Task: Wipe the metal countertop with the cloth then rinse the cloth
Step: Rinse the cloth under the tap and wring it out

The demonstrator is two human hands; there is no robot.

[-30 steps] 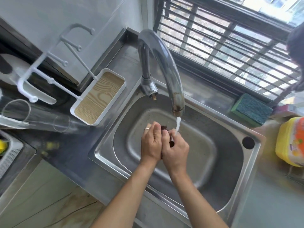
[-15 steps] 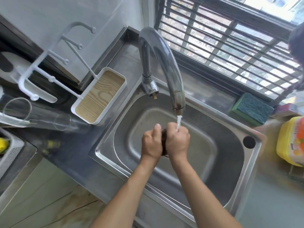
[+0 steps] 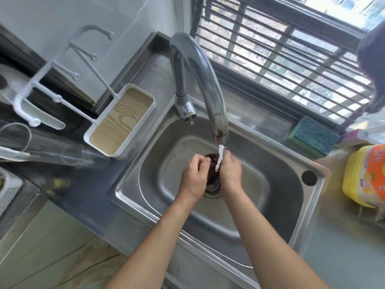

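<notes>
A small dark brown cloth (image 3: 212, 166) is bunched between both hands over the drain of the steel sink (image 3: 270, 207). My left hand (image 3: 194, 177) grips its left side and my right hand (image 3: 230, 173) grips its right side. Water runs from the curved metal tap (image 3: 205, 80) onto the cloth and my right fingers. Most of the cloth is hidden by my hands. The metal countertop (image 3: 154, 67) surrounds the sink.
A white rack with a wood-grain tray (image 3: 121, 120) stands left of the sink, with a clear glass (image 3: 41, 147) lying beyond it. A green sponge (image 3: 313, 135) and a yellow bottle (image 3: 366, 178) sit to the right. A barred window runs behind.
My hands have shifted a little apart and rubbed the cloth under the stream; more of the dark cloth and the drain show between them now.
</notes>
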